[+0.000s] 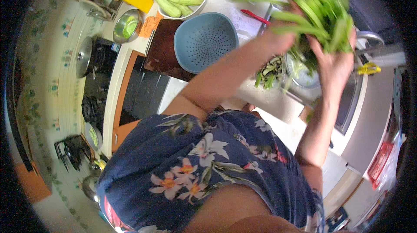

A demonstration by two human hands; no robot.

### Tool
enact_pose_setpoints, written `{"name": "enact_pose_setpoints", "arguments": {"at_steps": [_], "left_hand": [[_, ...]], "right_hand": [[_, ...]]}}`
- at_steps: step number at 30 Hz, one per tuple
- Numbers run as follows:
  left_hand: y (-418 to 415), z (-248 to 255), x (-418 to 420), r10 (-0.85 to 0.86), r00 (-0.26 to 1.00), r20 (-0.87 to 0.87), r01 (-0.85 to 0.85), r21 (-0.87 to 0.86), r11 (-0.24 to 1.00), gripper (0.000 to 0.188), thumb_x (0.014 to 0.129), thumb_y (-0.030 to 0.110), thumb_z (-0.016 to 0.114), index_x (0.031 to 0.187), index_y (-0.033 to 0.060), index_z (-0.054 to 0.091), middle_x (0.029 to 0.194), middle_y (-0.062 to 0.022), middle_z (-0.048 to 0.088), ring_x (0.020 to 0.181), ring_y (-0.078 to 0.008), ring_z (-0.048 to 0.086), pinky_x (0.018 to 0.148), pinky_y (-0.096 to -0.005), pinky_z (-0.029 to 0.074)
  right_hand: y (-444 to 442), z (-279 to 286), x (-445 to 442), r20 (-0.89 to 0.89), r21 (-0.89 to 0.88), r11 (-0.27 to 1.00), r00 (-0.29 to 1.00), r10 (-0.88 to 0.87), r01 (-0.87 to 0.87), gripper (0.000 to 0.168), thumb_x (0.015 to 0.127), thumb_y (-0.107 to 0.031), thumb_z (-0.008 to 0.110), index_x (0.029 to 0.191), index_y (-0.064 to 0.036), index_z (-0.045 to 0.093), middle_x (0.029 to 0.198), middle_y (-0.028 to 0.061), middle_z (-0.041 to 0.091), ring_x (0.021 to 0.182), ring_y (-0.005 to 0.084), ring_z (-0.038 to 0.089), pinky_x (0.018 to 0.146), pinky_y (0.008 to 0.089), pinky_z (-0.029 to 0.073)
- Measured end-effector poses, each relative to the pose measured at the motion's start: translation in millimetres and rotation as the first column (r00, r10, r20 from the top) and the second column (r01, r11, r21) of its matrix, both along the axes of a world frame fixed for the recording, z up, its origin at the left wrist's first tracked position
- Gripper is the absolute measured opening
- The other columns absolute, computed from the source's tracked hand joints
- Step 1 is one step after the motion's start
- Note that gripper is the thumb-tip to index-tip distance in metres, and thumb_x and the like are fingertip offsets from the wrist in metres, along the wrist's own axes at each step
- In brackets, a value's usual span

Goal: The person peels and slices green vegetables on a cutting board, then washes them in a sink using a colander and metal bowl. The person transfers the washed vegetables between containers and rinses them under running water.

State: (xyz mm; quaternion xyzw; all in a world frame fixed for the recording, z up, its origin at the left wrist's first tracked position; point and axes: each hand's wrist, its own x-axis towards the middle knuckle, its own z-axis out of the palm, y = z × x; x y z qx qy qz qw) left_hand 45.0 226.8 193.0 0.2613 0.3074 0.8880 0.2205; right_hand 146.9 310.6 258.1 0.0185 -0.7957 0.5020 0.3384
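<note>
A large bunch of green leafy stalks (321,11) is held up over the sink area, blurred by motion. My right hand (337,58) grips it from the near right, fingers partly hidden by the stalks. My left hand (282,37) holds it from the left, with several stalks lying across the fingers. Beneath the hands, a bowl (304,78) with pale green pieces in it sits partly covered from view. Left of that bowl lies a heap of cut stems and wilted trimmings (270,70).
A blue-grey colander (208,42) stands on a dark brown board (163,48). Behind it, a white bowl (205,0) holds several pale green squash. A red-handled tool (254,16) lies near the sink. The faucet (371,38) curves in at right. A steel bowl (119,31) stands left.
</note>
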Motion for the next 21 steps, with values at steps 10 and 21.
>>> {"name": "enact_pose_setpoints", "arguments": {"at_steps": [10,21], "left_hand": [[-238,12,-58,0.219,0.966,-0.137,-0.258,-0.518,0.816,0.064,0.092,0.06,0.043,0.126,0.0059,0.05,0.119,-0.0124,0.055,0.114,-0.0204,0.049,0.101,-0.0368,0.037],[-239,-144,-110,-0.013,0.837,-0.547,-0.543,-0.833,0.106,0.081,0.083,0.058,0.057,0.127,-0.0091,0.045,0.125,-0.0309,0.047,0.118,-0.0394,0.046,0.099,-0.0442,0.037]], "right_hand": [[-215,-80,-78,-0.107,-0.335,0.942,0.994,-0.037,-0.001,0.069,0.062,-0.012,0.082,0.118,-0.001,0.045,0.108,0.0148,0.054,0.1,0.0287,0.054,0.09,0.0352,0.043],[-227,-207,-96,0.454,-0.551,0.782,0.891,-0.012,0.291,0.074,0.074,-0.024,0.08,0.127,0.005,0.036,0.114,0.0166,0.056,0.1,0.0219,0.057,0.084,0.0318,0.047]]}}
